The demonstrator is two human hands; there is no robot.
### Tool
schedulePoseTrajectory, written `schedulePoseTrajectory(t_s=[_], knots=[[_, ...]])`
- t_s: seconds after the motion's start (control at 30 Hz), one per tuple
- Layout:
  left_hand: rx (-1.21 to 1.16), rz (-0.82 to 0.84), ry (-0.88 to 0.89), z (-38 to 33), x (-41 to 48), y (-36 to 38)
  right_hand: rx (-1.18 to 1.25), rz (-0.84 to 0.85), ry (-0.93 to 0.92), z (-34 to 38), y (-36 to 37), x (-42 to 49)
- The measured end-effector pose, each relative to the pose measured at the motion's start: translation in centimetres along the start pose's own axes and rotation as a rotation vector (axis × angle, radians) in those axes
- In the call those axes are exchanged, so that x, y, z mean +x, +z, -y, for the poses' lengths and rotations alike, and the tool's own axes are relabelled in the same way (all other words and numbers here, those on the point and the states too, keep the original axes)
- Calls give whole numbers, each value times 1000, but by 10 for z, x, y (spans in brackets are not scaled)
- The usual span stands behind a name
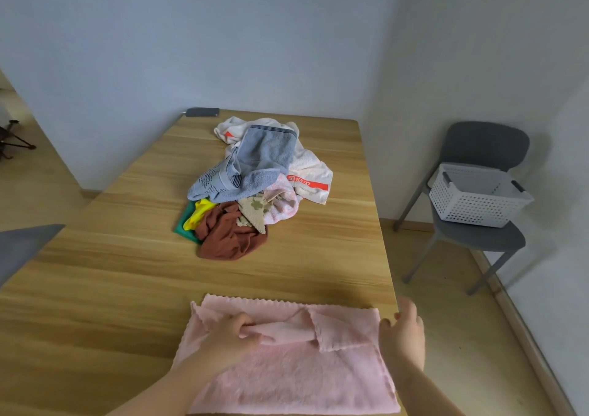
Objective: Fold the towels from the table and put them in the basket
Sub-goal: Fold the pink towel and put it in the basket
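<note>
Pinching the pink towel's (pixel 287 380) fold, the left hand's (pixel 232 336) grip is narrow, the right hand's (pixel 404 332) wide at the bench (pixel 95 288) edge.

One head-worn wide-angle view is looking forward and down — sitting close over the counter's (pixel 95 288) near edge, facing the corner walls (pixel 223 48).

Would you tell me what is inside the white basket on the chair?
No towel shows inside the white basket; only its perforated far wall is visible. Its near wall hides the bottom.
</note>
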State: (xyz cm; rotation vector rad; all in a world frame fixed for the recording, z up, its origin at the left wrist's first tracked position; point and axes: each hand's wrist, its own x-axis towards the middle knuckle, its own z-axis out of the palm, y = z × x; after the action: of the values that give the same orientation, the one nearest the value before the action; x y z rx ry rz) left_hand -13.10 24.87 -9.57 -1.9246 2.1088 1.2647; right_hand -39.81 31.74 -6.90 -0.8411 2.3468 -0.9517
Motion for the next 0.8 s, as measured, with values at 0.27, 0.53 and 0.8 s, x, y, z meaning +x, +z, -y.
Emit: schedulePoseTrajectory(t_s=[0.27, 0.53, 0.8], knots=[[219, -156, 66, 0, -8, -9, -550, 453, -415, 6, 41, -24], [218, -351, -6, 21, -2, -31, -261, 318, -204, 9, 37, -11], [394, -354, 86, -5, 6, -64, 139, 106, 21, 8, -3, 1]])
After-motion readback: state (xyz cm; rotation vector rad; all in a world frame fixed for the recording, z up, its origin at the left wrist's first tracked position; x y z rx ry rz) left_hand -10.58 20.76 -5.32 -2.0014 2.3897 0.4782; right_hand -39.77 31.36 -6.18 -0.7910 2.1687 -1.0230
